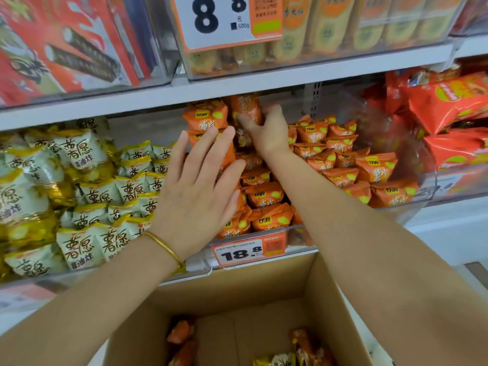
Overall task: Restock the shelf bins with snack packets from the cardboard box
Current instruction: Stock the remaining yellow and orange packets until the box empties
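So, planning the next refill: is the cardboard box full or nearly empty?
Nearly empty: the cardboard box shows mostly bare floor, only a few packets.

Bright even light, blurred, warped edges

Cardboard box (330, 299) in front, below mid bin (298, 236) — packets (265, 194) in both; more bins (79, 280) L & R.

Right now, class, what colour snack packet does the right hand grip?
Orange; head view shows the snack packet in the right hand.
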The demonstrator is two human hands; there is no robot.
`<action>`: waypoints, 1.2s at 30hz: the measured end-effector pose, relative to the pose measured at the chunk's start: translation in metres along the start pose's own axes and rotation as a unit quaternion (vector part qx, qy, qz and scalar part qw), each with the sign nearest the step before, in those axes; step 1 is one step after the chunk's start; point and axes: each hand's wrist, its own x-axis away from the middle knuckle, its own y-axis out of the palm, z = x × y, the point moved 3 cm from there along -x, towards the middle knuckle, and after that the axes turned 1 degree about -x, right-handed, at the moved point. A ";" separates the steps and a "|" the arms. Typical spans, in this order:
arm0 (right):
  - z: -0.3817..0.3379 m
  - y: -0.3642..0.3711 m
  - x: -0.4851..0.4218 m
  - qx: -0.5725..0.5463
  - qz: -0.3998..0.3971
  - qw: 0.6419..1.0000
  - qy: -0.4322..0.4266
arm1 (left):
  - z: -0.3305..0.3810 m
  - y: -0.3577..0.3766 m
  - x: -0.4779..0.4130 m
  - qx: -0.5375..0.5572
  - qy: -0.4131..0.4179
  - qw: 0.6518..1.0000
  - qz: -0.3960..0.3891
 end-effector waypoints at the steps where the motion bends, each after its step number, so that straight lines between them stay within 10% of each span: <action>1: 0.001 0.003 0.003 0.033 -0.001 0.999 -0.020 | 0.000 0.000 0.000 -0.002 -0.001 1.000 0.001; 19: -0.006 -0.004 0.030 0.173 -0.036 0.982 -0.064 | 0.001 -0.002 0.002 -0.025 0.003 0.999 -0.024; 30: -0.006 -0.078 0.230 0.103 -0.065 0.988 -0.095 | 0.016 -0.065 0.065 0.059 0.017 0.996 0.060; 36: 0.075 -0.004 0.314 0.270 -0.320 0.908 -0.025 | 0.031 -0.044 0.197 0.113 0.049 0.972 -0.200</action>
